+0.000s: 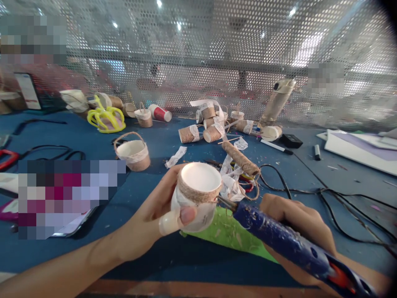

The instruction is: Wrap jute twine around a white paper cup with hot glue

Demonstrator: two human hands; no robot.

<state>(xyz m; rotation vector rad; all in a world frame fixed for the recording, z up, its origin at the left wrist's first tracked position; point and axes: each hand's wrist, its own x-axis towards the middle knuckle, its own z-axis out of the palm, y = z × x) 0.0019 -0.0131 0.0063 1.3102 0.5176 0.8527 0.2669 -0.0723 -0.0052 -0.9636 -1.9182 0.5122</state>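
Note:
My left hand [156, 217] is closed around a white paper cup [198, 196], turned bottom up, with a band of brown twine wound round its top edge. The thumb, wearing a pale cover, presses on the cup's side. My right hand [297, 223] grips a blue hot glue gun [291, 244]. Its metal nozzle touches the cup just under the twine band. A spool of twine [240, 158] lies on the blue table behind the cup, its loose strand running toward it. A green sheet [229, 234] lies under both hands.
Several twine-wrapped cups [201, 130] and a handled cup basket [133, 154] stand further back. Black cables [325, 192] cross the right side. A yellow plastic piece [106, 117], markers [276, 147], a beige bottle [277, 99] and white boards [359, 149] lie near a perforated metal screen [217, 49].

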